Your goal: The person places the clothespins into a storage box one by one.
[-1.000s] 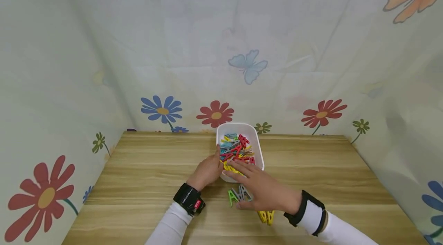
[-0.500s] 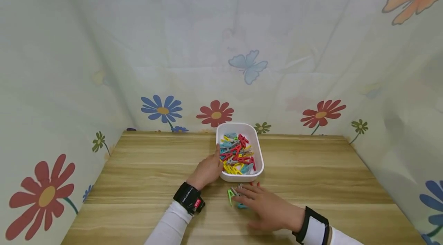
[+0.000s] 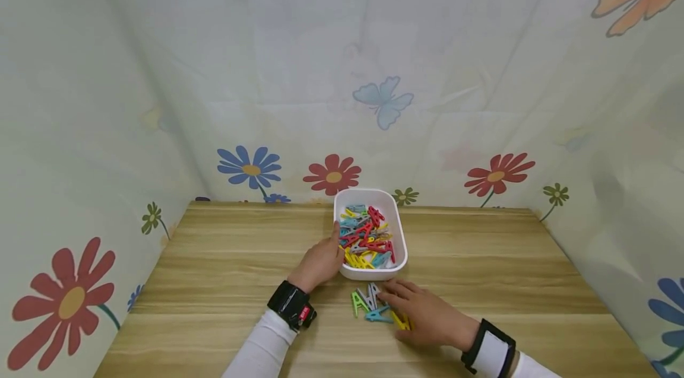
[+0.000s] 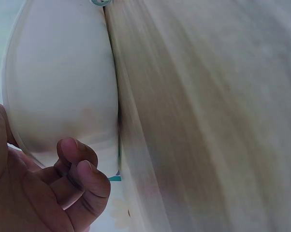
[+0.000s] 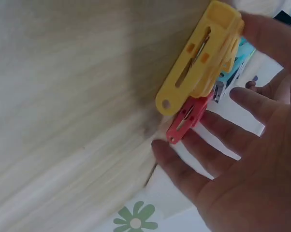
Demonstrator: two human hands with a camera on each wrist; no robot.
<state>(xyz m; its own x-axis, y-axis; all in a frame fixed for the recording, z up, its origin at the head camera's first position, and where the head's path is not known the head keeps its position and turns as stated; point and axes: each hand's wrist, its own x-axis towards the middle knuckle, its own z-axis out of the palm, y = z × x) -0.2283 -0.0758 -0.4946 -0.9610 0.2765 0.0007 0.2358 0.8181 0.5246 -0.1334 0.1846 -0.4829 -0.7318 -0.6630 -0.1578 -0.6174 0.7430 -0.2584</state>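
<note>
A white plastic box (image 3: pixel 402 247) holds many clothespins (image 3: pixel 366 235) in red, yellow, blue and grey. My left hand (image 3: pixel 319 262) grips the box's left side, thumb at the rim; in the left wrist view the left hand's fingers (image 4: pixel 90 186) curl against the outer wall. On the table in front of the box lie a green clothespin (image 3: pixel 357 303), grey ones (image 3: pixel 370 296), a blue one (image 3: pixel 377 314) and yellow ones (image 3: pixel 401 320). My right hand (image 3: pixel 430 315) is beside the yellow ones, fingers extended. In the right wrist view, a yellow clothespin (image 5: pixel 191 63) and a red clothespin (image 5: pixel 188 118) are near the fingertips.
The wood-grain table (image 3: pixel 240 307) reaches back to a pale curtain (image 3: pixel 288 69) printed with flowers and butterflies. Curtain walls also stand at the left and right. The box is close to the back edge of the table.
My right hand has drawn back from over the box's front toward me and down to the loose clothespins, uncovering the box's front end. The left hand and box have stayed put.
</note>
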